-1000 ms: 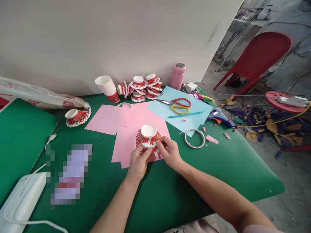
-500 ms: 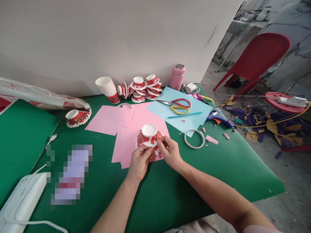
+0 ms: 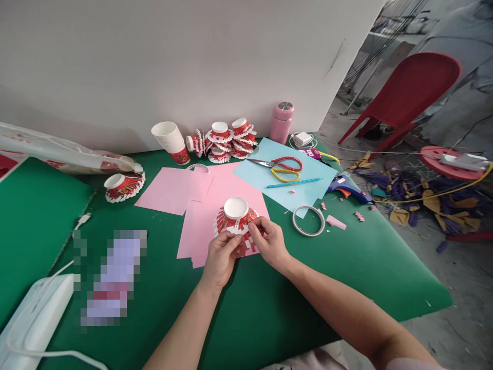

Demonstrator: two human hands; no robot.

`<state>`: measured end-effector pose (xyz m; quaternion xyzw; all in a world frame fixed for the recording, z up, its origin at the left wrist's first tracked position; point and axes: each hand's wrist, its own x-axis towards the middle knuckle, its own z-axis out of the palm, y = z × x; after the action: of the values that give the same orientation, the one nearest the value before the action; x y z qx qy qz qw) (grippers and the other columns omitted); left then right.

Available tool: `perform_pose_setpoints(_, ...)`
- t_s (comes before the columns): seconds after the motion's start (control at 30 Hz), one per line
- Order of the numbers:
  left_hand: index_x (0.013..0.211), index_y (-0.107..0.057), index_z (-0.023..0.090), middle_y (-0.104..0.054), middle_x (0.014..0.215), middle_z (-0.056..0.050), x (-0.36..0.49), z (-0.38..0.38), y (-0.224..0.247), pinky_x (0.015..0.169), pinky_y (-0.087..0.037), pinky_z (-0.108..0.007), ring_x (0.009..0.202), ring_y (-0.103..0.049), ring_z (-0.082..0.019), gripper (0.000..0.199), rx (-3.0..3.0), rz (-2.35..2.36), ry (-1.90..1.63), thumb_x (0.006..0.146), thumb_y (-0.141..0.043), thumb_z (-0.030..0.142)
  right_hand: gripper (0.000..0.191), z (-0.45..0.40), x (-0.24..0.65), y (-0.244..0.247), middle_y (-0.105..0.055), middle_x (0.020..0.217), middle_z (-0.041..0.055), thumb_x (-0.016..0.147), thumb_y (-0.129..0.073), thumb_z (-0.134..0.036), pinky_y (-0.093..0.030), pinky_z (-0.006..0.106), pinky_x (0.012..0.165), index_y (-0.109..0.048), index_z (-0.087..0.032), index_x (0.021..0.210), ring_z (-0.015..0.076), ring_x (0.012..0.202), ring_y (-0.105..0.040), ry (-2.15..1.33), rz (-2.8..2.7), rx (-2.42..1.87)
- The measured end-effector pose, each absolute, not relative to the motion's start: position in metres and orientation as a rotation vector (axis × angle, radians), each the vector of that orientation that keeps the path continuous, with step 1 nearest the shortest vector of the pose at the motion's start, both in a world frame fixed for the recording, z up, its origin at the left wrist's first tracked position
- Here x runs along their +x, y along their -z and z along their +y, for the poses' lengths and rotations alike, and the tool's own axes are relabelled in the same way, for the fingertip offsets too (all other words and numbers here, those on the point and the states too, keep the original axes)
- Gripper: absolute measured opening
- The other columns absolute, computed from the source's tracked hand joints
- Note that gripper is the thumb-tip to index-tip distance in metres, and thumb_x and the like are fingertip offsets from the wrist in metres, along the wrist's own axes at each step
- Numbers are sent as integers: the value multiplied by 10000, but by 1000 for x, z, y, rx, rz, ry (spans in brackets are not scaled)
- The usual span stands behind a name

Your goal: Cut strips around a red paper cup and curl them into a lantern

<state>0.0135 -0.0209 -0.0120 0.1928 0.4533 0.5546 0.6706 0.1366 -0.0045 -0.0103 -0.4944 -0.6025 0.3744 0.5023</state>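
– Position of the cut paper cup?
– Base up, over the pink sheets on the green table, strips fanned outward.
– State of the left hand?
– Thumb and fingers pinched on the near edge of the strips.
– And the right hand?
– Thumb and forefinger closed at the strips, near the left; exactly which strip each grips cannot be told.
– Surroundings?
– Tape roll right of the right hand; scissors and blue pencil on the blue sheet; more cut cups piled by the wall.
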Motion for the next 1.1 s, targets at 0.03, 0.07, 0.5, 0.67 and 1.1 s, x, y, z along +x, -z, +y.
perform_pose_setpoints(0.03, 558, -641, 159, -633, 575, 25, 14, -21, 12, 533, -450, -179, 536, -544, -65, 208, 436, 1019, -1252, 512, -822, 251, 204, -4, 137, 10, -415, 505, -56, 822, -471, -284, -305, 195, 430, -470, -179, 647, 70, 443, -362, -905, -1455, -1197)
perform_pose_setpoints(0.07, 565, -645, 161, -642, 593, 21, 14, -21, 11, 547, -457, -184, 555, -554, -70, 203, 441, 1014, -1254, 515, -821, 250, 207, -4, 137, 10, -416, 507, -55, 823, -471, -287, -306, 196, 431, -470, -179, 647, 70, 444, -362, -905, -1455, -1198)
perform_pose_setpoints(0.5, 634, -659, 154, -681, 715, -15, 15, -22, 14, 686, -492, -246, 698, -617, -122, 193, 494, 1025, -1273, 565, -798, 269, 212, -5, 137, 10, -422, 508, -53, 817, -468, -297, -312, 194, 431, -466, -181, 639, 70, 447, -359, -898, -1457, -1220)
perform_pose_setpoints(0.67, 583, -627, 153, -667, 652, 4, 15, -21, 14, 645, -487, -225, 640, -602, -102, 224, 462, 1023, -1277, 531, -815, 265, 206, -5, 136, 9, -412, 502, -57, 820, -468, -295, -306, 196, 427, -469, -183, 646, 69, 440, -344, -907, -1465, -1217)
perform_pose_setpoints(1.1, 690, -694, 158, -690, 760, -22, 15, -21, 11, 696, -504, -248, 734, -629, -135, 187, 487, 1016, -1267, 567, -792, 260, 203, -4, 137, 10, -429, 507, -54, 821, -467, -294, -313, 198, 432, -482, -181, 654, 73, 444, -370, -908, -1449, -1200)
